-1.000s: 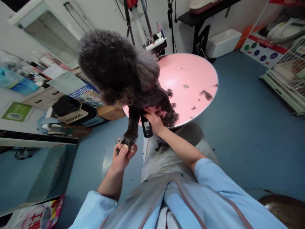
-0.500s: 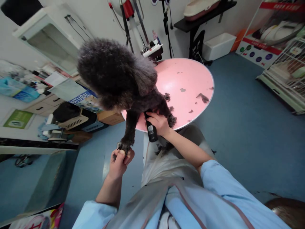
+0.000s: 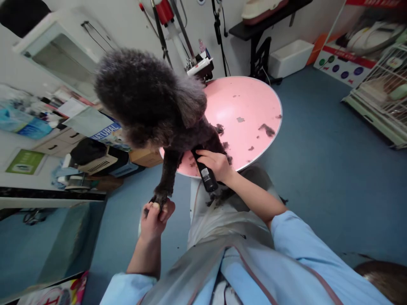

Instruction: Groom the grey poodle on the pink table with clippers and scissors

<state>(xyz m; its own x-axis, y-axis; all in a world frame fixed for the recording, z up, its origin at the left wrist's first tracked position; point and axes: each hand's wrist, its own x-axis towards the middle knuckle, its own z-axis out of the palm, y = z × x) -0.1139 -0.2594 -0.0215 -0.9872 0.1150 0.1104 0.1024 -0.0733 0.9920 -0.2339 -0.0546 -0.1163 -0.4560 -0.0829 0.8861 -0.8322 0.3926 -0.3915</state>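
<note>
A dark curly-haired dog stands at the near edge of a round pink table. My left hand is closed round the dog's front paw, stretched out past the table edge. My right hand grips a black hair clipper, its head pushed up under the dog's chest between the legs. Clumps of cut dark hair lie on the pink top and on my grey apron.
A grooming arm with a red clamp rises behind the table. Shelves, drawers and a pet-food bag crowd the left. A black bench and white tub stand at the back, a wire cage on the right, blue floor around.
My left hand has drawn the paw lower and to the left. The clipper has tilted, its body swinging right while its head stays under the dog's chest.
</note>
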